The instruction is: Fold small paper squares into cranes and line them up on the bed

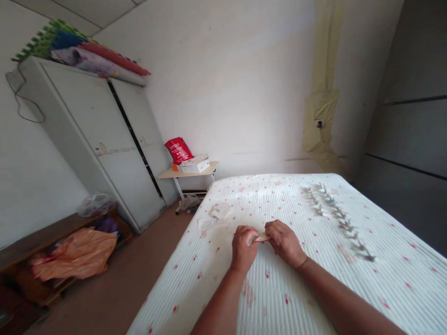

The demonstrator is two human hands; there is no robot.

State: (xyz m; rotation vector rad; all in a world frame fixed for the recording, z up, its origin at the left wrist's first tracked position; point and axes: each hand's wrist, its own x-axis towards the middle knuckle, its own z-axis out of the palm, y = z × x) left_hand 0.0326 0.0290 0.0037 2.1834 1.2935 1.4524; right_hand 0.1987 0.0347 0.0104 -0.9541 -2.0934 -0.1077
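Note:
Over the middle of the bed, my left hand (244, 246) and my right hand (284, 242) pinch a small pale strip of paper (262, 237) from either end. A pinkish edge shows along its lower side. Fingers cover most of it, so its full shape is hidden. Beyond my left hand lie a small pile of printed paper sheets (221, 211) and more flat sheets (206, 224). To the right of my right hand, several small folded paper pieces (345, 224) stand in rows, blurred.
The bed (279, 298) has a white ribbed cover with red dots. Past its far left corner, a small table (171, 173) bears a red bag (179, 150) and a white box (196, 165). A grey cabinet (115, 135) and a low wooden bench (66, 221) stand left.

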